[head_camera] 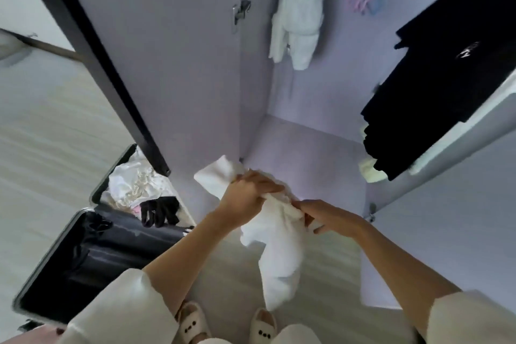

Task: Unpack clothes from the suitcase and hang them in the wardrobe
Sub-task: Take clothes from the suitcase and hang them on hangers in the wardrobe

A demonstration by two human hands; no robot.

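Down at the bottom, two white slippers [192,321] are poking out on the floor. Just above, the left hand [245,198] and right hand [332,219] are both gripping a white garment [279,254] that's dangling in front of the open wardrobe [307,148]. The suitcase [92,254] is lying open to the left with clothes inside. Farther in, a white top [300,17] and black clothes [435,78] are hanging.
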